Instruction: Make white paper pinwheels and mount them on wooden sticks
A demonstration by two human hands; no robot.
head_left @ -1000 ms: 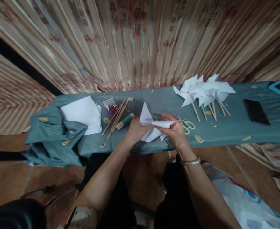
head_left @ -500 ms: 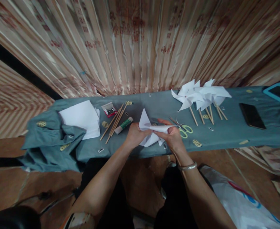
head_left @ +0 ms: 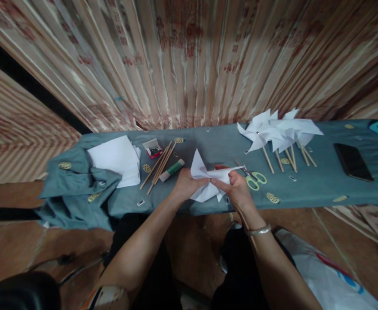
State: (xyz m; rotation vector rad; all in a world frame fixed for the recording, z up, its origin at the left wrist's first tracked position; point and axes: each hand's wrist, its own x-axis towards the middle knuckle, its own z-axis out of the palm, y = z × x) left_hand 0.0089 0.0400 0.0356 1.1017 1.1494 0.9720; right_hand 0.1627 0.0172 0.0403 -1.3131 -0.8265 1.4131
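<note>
A white paper pinwheel point(head_left: 199, 162) is held between my two hands above the front of the cloth-covered table. My left hand point(head_left: 188, 184) is closed on its left side, with the thumb pressing near the middle. On the right, my right hand point(head_left: 235, 186) grips the folded blades, its thumb also reaching to the centre. Whether a stick is attached cannot be seen. Just beyond my right hand lie scissors with light green handles point(head_left: 257, 177). A glue stick point(head_left: 172, 170) rests to the left of my left hand.
Left of the glue stick lie several wooden sticks point(head_left: 159, 165), a small open box of pins point(head_left: 153, 148) and stacked white paper point(head_left: 116, 157). Several pinwheels on sticks point(head_left: 279, 131) and a black phone point(head_left: 353, 161) lie on the right. A curtain point(head_left: 189, 64) hangs behind the table point(head_left: 321, 185).
My right thumb has moved in to the pinwheel's centre, and the right-hand blade has opened a little. The whole view has shifted slightly; the table items lie as before.
</note>
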